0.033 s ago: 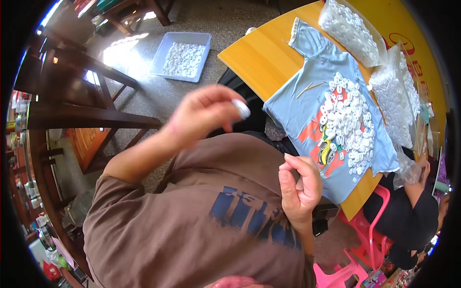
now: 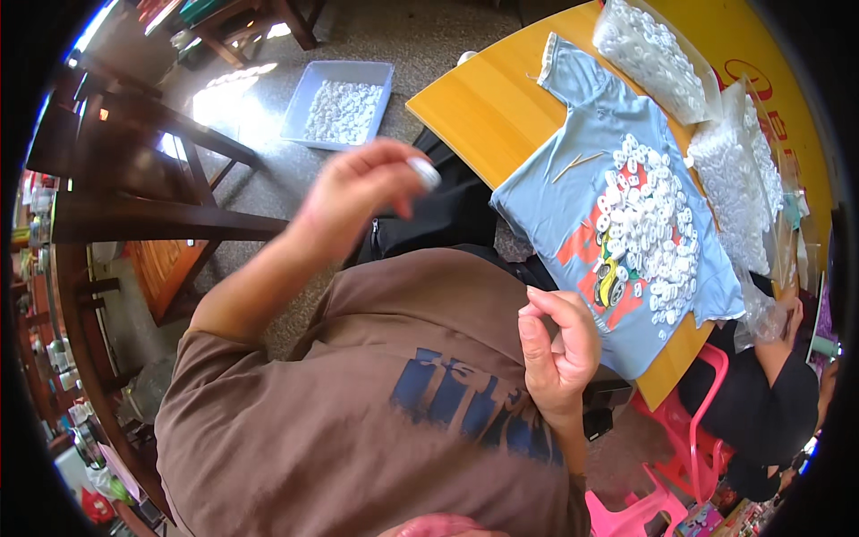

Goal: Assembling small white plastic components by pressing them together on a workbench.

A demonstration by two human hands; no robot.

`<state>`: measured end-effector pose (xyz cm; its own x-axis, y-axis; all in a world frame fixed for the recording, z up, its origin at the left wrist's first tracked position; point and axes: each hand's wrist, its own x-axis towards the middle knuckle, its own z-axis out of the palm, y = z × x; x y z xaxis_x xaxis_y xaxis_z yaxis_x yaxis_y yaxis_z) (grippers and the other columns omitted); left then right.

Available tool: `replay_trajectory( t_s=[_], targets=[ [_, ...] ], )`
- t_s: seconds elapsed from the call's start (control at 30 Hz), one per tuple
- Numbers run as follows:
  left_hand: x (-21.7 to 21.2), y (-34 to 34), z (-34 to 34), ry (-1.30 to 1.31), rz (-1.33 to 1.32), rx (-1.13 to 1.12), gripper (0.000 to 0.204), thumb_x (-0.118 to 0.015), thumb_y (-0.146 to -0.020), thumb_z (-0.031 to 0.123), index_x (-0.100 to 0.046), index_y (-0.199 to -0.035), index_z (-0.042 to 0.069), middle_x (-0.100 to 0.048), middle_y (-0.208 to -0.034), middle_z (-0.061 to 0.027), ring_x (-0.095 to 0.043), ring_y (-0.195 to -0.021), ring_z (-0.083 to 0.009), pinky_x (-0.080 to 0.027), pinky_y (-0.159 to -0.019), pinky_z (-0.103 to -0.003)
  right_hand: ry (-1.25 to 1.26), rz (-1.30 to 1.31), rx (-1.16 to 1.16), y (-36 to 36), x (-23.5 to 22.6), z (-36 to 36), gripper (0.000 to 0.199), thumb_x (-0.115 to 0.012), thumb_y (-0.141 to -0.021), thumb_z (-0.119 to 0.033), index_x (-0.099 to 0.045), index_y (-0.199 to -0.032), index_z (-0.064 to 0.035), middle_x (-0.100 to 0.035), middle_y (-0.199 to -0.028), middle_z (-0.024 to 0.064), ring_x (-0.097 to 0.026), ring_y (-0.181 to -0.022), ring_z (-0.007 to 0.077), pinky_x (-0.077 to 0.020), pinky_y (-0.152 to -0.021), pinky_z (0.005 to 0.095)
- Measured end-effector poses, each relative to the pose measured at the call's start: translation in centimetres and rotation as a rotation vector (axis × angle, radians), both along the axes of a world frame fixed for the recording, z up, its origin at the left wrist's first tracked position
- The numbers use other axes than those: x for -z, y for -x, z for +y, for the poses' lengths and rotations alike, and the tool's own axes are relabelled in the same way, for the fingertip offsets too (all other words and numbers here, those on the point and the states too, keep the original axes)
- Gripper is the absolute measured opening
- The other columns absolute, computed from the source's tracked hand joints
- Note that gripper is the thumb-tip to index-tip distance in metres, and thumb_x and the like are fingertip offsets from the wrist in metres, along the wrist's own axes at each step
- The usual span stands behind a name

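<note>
My left hand (image 2: pixel 362 190) is raised in front of my body, between the table and the plastic bin. Its thumb and fingers pinch a small white oval piece (image 2: pixel 424 172), slightly blurred. My right hand (image 2: pixel 565 347) is held by the table's near edge, fingers curled and thumb close to the index tip; whether anything lies between them cannot be made out. A heap of small white oval pieces with dark slots (image 2: pixel 646 228) lies on a light blue T-shirt (image 2: pixel 537 192) spread over the yellow table (image 2: pixel 488 85). Thin sticks (image 2: pixel 577 166) rest on the shirt.
On the floor stands a translucent bin (image 2: pixel 383 98) holding many white pieces. Clear bags of white pieces (image 2: pixel 653 63) line the table's far side. A dark wooden frame (image 2: pixel 161 219) is at left. Another person's hand (image 2: pixel 787 324) touches a plastic bag, near a pink chair (image 2: pixel 693 430).
My left hand has moved left and slightly up, toward the bin, with the white piece still pinched. My right hand stays in place.
</note>
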<state>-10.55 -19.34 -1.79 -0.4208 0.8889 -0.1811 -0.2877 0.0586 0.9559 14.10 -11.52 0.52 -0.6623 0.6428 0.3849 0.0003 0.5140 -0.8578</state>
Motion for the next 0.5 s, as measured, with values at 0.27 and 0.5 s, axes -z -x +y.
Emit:
replay_trajectory(
  t_s=[0.27,0.5],
  targets=[
    [12.9,21.1,-0.3,0.358,0.502,-0.421,0.058,-0.055,-0.084,0.022,-0.032,-0.132,-0.001,-0.055,-0.109,-0.0129,-0.058,-0.079,-0.017,-0.044,-0.069,-0.029,-0.017,-0.024,-0.11,0.9,0.0,0.6,0.019,-0.063,-0.075,0.002,-0.059,-0.094,-0.0003,-0.057,-0.072,0.0086,-0.054,-0.059,0.0213,-0.0431,-0.053,0.028],
    [4.0,8.9,4.9,-0.023,0.565,-0.269,0.029,-0.051,-0.088,0.013,-0.053,-0.113,-0.003,-0.059,-0.097,-0.0076,-0.054,-0.072,-0.0102,-0.044,-0.067,-0.022,0.016,0.024,-0.087,0.6,0.5,0.8,0.016,-0.064,-0.074,0.001,-0.057,-0.088,-0.0017,-0.055,-0.07,0.0097,-0.054,-0.061,0.0262,-0.0433,-0.055,0.0324]
  ],
)
